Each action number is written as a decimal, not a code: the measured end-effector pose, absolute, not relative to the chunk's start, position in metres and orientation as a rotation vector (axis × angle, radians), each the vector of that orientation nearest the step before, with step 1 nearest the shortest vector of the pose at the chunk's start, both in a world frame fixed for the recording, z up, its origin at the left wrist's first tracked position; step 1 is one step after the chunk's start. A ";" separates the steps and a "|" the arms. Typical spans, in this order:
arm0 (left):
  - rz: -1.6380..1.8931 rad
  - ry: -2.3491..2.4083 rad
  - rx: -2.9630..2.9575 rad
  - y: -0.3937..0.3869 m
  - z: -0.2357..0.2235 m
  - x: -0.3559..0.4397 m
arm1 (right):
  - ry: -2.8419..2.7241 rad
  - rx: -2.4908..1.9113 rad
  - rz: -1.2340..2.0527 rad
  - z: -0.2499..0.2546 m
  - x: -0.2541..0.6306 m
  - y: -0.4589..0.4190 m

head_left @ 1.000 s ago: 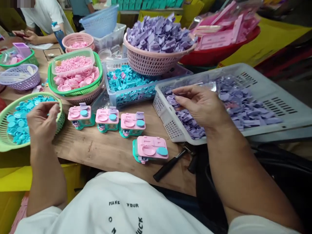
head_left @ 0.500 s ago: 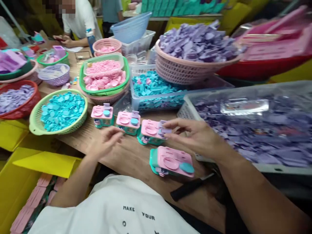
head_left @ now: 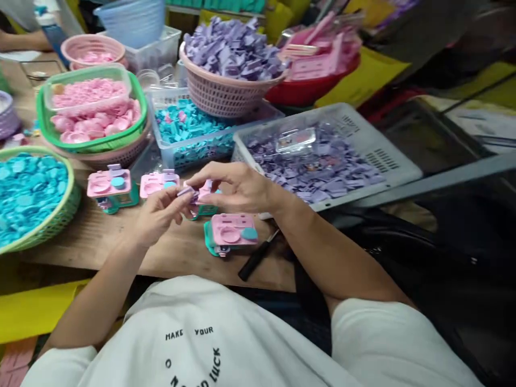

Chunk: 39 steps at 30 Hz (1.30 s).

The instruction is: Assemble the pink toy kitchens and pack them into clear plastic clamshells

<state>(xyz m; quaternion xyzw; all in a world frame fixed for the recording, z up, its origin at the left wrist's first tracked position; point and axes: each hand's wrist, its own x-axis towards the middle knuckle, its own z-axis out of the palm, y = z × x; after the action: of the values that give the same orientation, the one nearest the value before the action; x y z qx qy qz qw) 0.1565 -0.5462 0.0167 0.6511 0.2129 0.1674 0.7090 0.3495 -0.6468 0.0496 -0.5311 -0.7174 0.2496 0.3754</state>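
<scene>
Small purple plastic pieces (head_left: 187,192) are between my two hands, at the fingertips. My left hand (head_left: 159,215) pinches one of them, and my right hand (head_left: 237,188) closes its fingers on the same spot from the other side. Behind them, partly hidden, is a pink and teal toy kitchen unit (head_left: 205,207). Two similar units, a left one (head_left: 112,188) and a middle one (head_left: 153,184), stand in the row with purple pieces upright at their backs. Nearer to me sits another toy unit (head_left: 230,235), with a pink basin and a blue disc on top.
A white crate (head_left: 342,201) of purple pieces stands right, a clear bin (head_left: 189,156) of teal parts behind. A pink basket (head_left: 226,99) heaped with purple parts rests above it. At left is a green basket (head_left: 68,215) of blue discs. A black-handled tool (head_left: 255,262) lies near the front edge.
My right hand has come from the white crate with a purple piece to the row of toy units. My left hand has moved right from the blue discs to meet it. The view has shifted.
</scene>
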 end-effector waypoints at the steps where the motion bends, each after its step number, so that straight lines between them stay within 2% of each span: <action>1: 0.371 0.459 1.456 -0.545 0.024 0.163 | -1.757 -1.382 0.682 0.055 0.354 -0.649; 5: 0.304 0.405 1.456 -0.552 0.039 0.184 | -1.517 -1.362 0.760 0.057 0.362 -0.661; 9: 0.181 0.327 1.513 -0.561 0.029 0.205 | -1.450 -1.417 0.651 0.045 0.375 -0.682; 16: 0.058 0.321 1.938 -0.562 -0.001 0.238 | -1.932 -1.977 0.523 0.028 0.400 -0.719; 21: -0.055 0.204 2.180 -0.571 0.000 0.249 | -2.010 -1.955 0.546 0.008 0.399 -0.716; 27: -0.029 0.166 2.448 -0.582 -0.007 0.256 | -1.861 -1.752 0.623 0.000 0.404 -0.722; 31: -0.013 0.181 2.508 -0.584 -0.013 0.258 | -1.695 -1.876 0.560 0.002 0.406 -0.730; 34: 0.012 0.139 2.499 -0.585 -0.015 0.259 | -1.719 -1.960 0.637 0.005 0.402 -0.731; 39: 0.201 -0.041 2.520 -0.584 -0.021 0.261 | -1.728 -1.955 0.657 0.007 0.396 -0.732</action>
<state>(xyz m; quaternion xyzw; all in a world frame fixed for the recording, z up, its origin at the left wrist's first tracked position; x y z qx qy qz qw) 0.2607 -0.5844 -0.0210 0.9502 -0.0153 0.0756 0.3021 0.3956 -0.7316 0.0066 -0.7083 -0.6259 0.2380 0.2235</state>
